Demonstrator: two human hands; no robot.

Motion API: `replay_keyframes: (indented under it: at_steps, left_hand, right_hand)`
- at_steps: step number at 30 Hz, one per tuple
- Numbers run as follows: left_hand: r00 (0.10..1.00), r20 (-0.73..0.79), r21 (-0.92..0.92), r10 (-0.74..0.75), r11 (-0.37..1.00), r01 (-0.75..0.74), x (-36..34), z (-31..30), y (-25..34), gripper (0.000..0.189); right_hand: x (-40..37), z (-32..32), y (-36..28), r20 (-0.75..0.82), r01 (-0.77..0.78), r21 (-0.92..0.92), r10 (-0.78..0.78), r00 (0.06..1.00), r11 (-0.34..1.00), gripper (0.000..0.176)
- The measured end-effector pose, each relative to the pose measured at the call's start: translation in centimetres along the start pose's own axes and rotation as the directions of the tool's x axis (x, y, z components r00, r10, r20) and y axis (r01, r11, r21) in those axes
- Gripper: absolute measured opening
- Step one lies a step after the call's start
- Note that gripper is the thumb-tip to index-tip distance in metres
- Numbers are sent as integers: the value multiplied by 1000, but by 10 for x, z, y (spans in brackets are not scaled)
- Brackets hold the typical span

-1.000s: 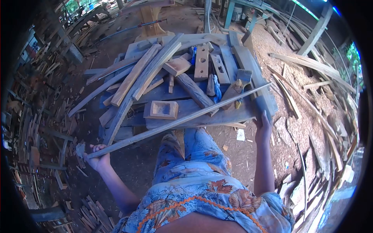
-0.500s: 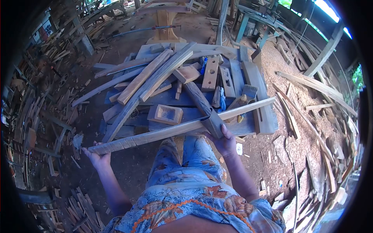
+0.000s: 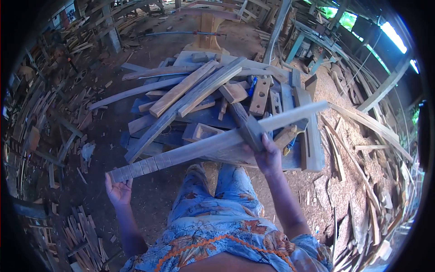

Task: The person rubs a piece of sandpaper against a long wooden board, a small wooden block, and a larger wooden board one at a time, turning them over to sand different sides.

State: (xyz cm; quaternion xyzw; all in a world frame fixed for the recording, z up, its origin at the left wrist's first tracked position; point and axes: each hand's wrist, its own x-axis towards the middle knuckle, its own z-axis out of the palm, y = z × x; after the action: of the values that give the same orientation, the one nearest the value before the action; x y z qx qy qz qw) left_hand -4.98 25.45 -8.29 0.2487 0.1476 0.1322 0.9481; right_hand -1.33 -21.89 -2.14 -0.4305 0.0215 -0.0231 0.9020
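Note:
A long, slightly curved wooden strip point(image 3: 204, 146) slants across in front of me, its left end scored with several cross lines. My left hand point(image 3: 119, 190) is closed on that lower left end, thumb at the tip and fingers underneath. A dark sheet of sandpaper point(image 3: 252, 133) is folded over the strip right of its middle. My right hand point(image 3: 268, 157) is closed on the sandpaper, pressing it around the strip; some of its fingers are hidden behind. Just behind the strip, a hollowed wooden block point(image 3: 202, 130) lies on the bench, partly covered by it.
The low bench point(image 3: 176, 139) bears piled boards point(image 3: 210, 86), a block with round holes point(image 3: 260, 96), a blue tool point(image 3: 253, 85) and a yellow-handled tool point(image 3: 290, 146). Sawdust point(image 3: 337, 102) and scrap wood cover the ground at right. A clamp point(image 3: 195, 33) lies farther back.
The strip has risen toward me and rolled, showing more of its broad scored face. My right hand and the sandpaper have moved slightly right and up. The view has shifted a little.

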Motion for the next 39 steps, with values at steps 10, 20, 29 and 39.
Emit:
replay_keyframes:
  at_steps: [10, 20, 29, 39]
  left_hand:
    - [982, -178, -178, -64, 984, 32, -1, -8, -20, 41]
    - [983, -178, -210, 44, 974, -82, 57, 20, -10, 49]
    - [976, -191, 6, 108, 994, -109, 96, 30, -1, 49]
    - [947, -322, 282, 24, 957, 72, 105, 14, 0, 35]
  right_hand:
    - [96, 84, -25, 140, 58, -126, -40, 989, 990, 62]
    - [22, 19, 12, -55, -294, -467, 305, 951, 834, 61]
    - [-20, -22, -9, -61, -249, -608, 268, 961, 754, 52]
    - [-35, -31, -42, -174, -116, -564, 20, 984, 817, 48]
